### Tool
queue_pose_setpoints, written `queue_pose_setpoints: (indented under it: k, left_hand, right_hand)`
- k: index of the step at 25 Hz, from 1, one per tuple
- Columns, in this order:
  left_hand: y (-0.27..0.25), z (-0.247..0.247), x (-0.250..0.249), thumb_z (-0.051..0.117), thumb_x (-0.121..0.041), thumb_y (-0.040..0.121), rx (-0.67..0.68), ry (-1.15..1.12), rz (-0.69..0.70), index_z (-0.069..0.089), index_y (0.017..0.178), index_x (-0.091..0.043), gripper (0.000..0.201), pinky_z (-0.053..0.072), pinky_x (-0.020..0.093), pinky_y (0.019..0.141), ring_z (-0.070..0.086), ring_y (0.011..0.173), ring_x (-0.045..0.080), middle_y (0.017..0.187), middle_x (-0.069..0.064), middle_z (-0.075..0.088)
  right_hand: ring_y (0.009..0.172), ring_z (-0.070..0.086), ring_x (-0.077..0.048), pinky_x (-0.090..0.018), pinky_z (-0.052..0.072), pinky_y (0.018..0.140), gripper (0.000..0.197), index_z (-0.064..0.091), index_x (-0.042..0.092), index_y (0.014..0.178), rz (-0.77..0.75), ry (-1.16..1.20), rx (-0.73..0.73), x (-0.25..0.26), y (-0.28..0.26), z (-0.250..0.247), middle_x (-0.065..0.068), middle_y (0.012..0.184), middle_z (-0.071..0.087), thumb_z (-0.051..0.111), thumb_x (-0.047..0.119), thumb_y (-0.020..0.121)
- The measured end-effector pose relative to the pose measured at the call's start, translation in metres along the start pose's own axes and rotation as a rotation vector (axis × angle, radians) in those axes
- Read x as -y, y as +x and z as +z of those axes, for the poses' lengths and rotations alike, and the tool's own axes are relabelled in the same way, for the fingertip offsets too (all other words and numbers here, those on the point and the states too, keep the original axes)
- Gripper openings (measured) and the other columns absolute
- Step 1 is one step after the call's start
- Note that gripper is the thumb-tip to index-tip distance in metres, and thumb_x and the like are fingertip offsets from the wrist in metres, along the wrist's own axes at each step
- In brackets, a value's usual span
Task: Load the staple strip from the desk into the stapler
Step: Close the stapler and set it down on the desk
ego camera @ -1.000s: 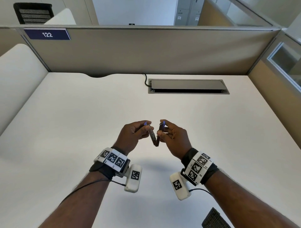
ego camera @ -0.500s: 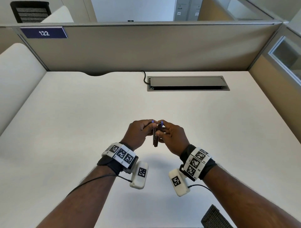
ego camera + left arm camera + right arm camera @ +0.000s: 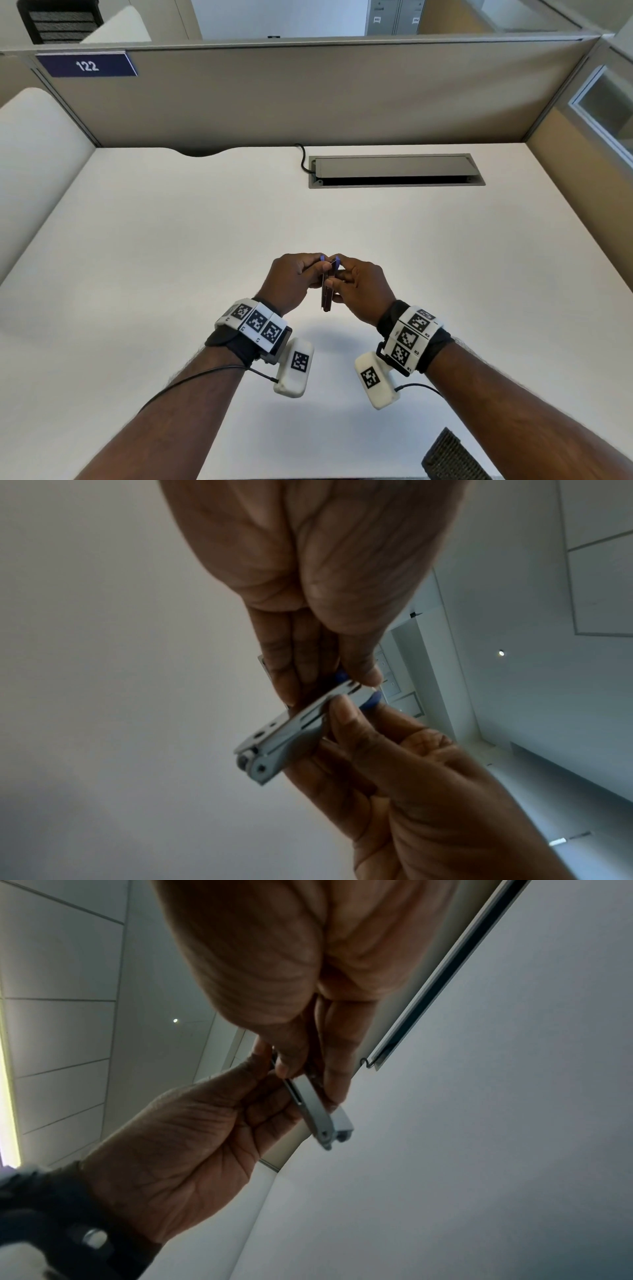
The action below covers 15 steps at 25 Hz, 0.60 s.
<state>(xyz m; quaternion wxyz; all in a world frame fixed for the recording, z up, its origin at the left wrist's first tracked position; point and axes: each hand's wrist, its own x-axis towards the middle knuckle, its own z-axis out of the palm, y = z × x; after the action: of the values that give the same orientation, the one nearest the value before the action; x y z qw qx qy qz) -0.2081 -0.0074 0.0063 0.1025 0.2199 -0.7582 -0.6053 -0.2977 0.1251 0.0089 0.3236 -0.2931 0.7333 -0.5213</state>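
A small metal stapler (image 3: 327,294) with blue plastic ends stands upright above the white desk (image 3: 154,274), held between both hands. My left hand (image 3: 317,270) pinches its left half near the top. My right hand (image 3: 335,278) pinches the right half. In the left wrist view the stapler (image 3: 291,731) has its two halves lying almost together, the hinge end pointing down. The right wrist view shows the stapler (image 3: 315,1110) between my right hand (image 3: 308,1080) and my left hand (image 3: 192,1137). No staple strip shows in any view.
A grey cable hatch (image 3: 394,169) with a black cable (image 3: 303,157) sits at the back of the desk, under a beige partition (image 3: 308,96). A dark mesh object (image 3: 448,455) pokes in at the near right edge.
The stapler's two halves stood apart in a V one second ago; both hands have pressed them together, so they now lie nearly flat against each other.
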Motion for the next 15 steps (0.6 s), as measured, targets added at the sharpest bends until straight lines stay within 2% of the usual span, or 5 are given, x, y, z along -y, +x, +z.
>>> queue_pose_setpoints:
  k: [3,6,9,12,15]
  left_hand:
    - [0.0,-0.001,0.006,0.059,-0.02,0.09,-0.032,-0.122,-0.099,0.072,0.092,-0.007,0.018,0.059,0.034,0.078,0.07,0.08,0.027,0.089,0.022,0.07]
    - [-0.003,0.001,0.014,0.06,-0.018,0.089,-0.114,-0.197,-0.201,0.07,0.091,-0.003,0.018,0.058,0.028,0.066,0.068,0.075,0.028,0.087,0.022,0.071]
    - [-0.006,0.002,0.024,0.061,-0.019,0.089,-0.148,-0.158,-0.237,0.071,0.091,-0.003,0.02,0.055,0.026,0.061,0.065,0.07,0.026,0.081,0.018,0.07]
    - [-0.009,-0.004,0.034,0.06,-0.024,0.09,-0.162,-0.106,-0.253,0.071,0.096,-0.009,0.02,0.057,0.032,0.074,0.068,0.081,0.026,0.09,0.015,0.071]
    - [-0.017,-0.033,0.049,0.059,-0.042,0.087,-0.095,0.367,-0.294,0.053,0.131,-0.019,0.049,0.043,0.032,0.099,0.057,0.117,0.02,0.124,-0.001,0.061]
  right_hand:
    - [0.089,0.071,-0.029,-0.04,0.061,0.078,0.033,0.058,0.014,0.118,0.031,-0.017,0.022,-0.003,0.002,-0.001,-0.015,0.098,0.073,0.063,0.008,0.086]
    - [0.084,0.071,-0.022,-0.034,0.056,0.083,0.064,0.047,0.018,0.131,0.068,-0.189,-0.015,-0.005,0.005,0.002,-0.008,0.098,0.073,0.077,0.028,0.075]
    - [0.089,0.067,-0.021,-0.032,0.053,0.084,0.068,0.05,0.016,0.126,0.055,-0.386,-0.017,-0.005,0.011,0.016,-0.006,0.095,0.071,0.078,0.037,0.067]
    - [0.09,0.064,-0.025,-0.031,0.052,0.079,0.055,0.053,0.012,0.118,0.07,-0.496,0.0,-0.006,0.021,0.033,-0.006,0.096,0.071,0.07,0.034,0.07]
    - [0.081,0.061,-0.026,-0.029,0.048,0.07,0.04,0.053,0.008,0.105,0.155,-0.552,0.04,-0.012,0.03,0.043,-0.006,0.093,0.066,0.067,0.027,0.073]
